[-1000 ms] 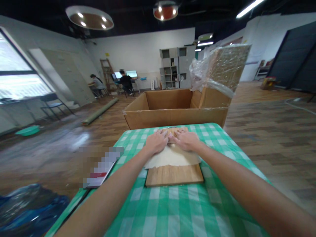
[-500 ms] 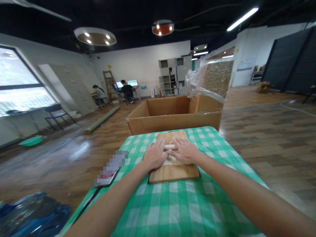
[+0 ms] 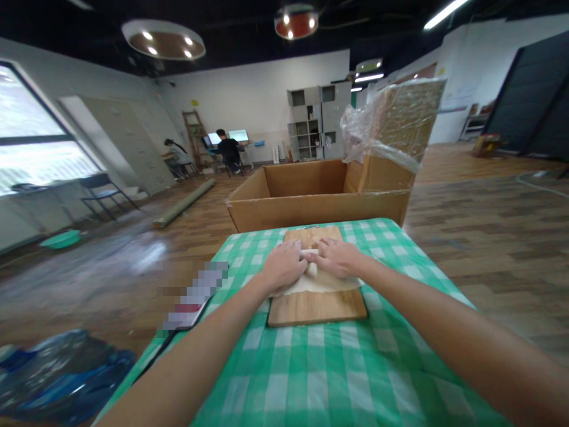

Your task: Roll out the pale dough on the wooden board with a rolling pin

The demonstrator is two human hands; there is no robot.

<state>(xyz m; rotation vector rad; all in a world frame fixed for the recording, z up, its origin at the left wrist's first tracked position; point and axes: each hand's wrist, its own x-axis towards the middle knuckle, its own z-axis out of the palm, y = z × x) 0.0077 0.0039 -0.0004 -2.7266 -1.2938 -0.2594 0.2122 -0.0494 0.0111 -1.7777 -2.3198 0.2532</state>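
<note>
A wooden cutting board (image 3: 317,309) lies on the green-checked tablecloth with a flat, pale sheet of dough (image 3: 326,284) across its middle. My left hand (image 3: 285,264) bears down on the left part of a pale rolling pin (image 3: 310,253), fingers curled over it. On its right part is my right hand (image 3: 338,258), also closed over the pin. Both thumbs point inward, close together, and only a short piece of the pin shows between the hands. A small whitish lump (image 3: 312,270) sits just below the thumbs; whether it is folded dough I cannot tell.
A large open cardboard box (image 3: 315,210) stands past the far edge of the checked tablecloth (image 3: 311,379). At the table's left edge lies a blurred-out flat device (image 3: 195,302) with a black cable. Clear plastic bottles (image 3: 62,373) are on the floor at left. Two people sit in the background.
The dough sheet now shows wider, reaching past the board's right edge. Both hands remain on the rolling pin. The view has shifted slightly, with the table and board a little higher in the picture.
</note>
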